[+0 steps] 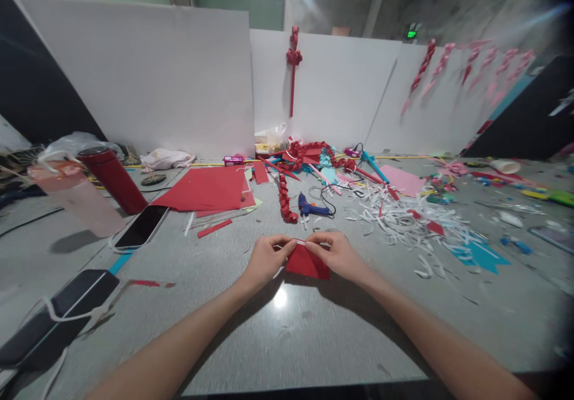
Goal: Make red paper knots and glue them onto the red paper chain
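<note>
Both my hands meet at the middle of the grey table over a small piece of red paper [307,263]. My left hand [265,259] pinches its upper left edge with closed fingers. My right hand [338,253] grips the upper right edge, fingers curled on the top fold. The paper hangs down between the two hands, just above the tabletop. A blue glue gun [310,207] lies just beyond my hands, and a chain of folded red paper [284,198] runs beside it.
A large red sheet [206,189] lies at centre left. A red flask [112,179], a pink cup [78,197] and two phones [142,226] [63,310] sit at left. White paper strips [399,217] and coloured scraps cover the right side. White boards [147,77] stand behind.
</note>
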Motion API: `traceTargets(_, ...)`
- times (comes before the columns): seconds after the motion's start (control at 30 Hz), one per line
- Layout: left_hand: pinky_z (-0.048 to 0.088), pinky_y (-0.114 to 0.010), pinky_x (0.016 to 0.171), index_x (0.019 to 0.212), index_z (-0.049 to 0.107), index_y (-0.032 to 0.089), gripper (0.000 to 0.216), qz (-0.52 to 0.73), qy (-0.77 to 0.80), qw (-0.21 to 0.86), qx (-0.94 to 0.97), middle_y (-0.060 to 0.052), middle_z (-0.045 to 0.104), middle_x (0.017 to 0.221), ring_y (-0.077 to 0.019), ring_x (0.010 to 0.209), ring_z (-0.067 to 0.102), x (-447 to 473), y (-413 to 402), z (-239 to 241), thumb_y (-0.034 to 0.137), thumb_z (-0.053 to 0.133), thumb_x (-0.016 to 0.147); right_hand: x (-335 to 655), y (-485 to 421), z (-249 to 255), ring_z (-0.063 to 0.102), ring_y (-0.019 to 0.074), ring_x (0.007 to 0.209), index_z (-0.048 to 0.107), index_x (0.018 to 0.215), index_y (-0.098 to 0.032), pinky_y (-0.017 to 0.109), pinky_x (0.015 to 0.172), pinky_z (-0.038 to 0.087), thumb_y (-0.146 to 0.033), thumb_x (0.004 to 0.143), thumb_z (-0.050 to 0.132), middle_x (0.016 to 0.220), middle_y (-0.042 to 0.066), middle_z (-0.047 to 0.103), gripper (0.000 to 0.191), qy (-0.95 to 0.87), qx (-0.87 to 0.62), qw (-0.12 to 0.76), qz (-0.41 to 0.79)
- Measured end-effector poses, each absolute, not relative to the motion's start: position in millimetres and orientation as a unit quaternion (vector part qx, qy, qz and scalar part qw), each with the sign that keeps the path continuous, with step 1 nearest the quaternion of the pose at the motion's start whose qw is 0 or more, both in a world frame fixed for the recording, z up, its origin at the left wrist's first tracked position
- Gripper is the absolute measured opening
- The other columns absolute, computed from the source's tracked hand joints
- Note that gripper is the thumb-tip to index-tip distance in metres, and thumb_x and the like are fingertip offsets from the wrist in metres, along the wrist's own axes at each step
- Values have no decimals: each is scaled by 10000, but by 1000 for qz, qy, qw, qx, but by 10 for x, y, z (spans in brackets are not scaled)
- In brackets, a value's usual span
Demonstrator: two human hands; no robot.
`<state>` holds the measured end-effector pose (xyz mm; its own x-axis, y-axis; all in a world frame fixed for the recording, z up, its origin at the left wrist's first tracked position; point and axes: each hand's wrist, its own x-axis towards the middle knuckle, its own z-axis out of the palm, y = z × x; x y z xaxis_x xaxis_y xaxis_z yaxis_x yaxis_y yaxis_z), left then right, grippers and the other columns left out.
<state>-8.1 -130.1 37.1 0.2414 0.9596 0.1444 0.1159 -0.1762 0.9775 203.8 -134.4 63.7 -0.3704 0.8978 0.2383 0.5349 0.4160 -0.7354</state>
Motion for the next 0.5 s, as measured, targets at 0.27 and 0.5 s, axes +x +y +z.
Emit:
traceTargets(0.27,537,-329,730,895,825,159,319,448,446,440,638,-128,805,899,-236,791,723,-79,-1326,378,434,664,912,1999,-1365,571,665,264,1062,709,1114,-228,426,962,511,-247,1015,574,1111,90,736,169,-804,-437,394,82)
traceTargets(0.5,557,-362,782,950,836,180,300,466,448,405,647,-120,812,939,-253,843,735,-63,-1371,390,410,644,930,1828,-1531,497,686,240,977,672,1164,-240,401,909,563,-212,1055,514,1069,88,709,194,-828,-394,395,54)
